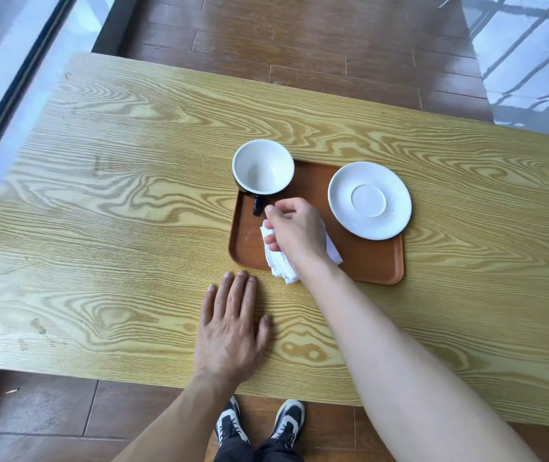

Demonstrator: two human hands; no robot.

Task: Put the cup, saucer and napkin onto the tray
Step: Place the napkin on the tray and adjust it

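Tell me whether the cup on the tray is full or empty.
Empty. The cup stands upright at the tray's far left corner, and its bare white inside shows down to the bottom, with no liquid in it.

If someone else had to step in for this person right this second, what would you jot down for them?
Left hand: flat on the table, empty, just short of the tray.
Right hand: over the white napkin, fingers loosely curled by the cup's handle; whether it grips anything is unclear.
Cup: upright and empty, at the tray's far left corner.
Saucer: on the tray's far right corner, rim overhanging the edge.
Napkin: on the tray, one corner hanging over the near edge.
Done: all three things are on the tray.
Left: perhaps nudge the saucer and napkin fully inside.
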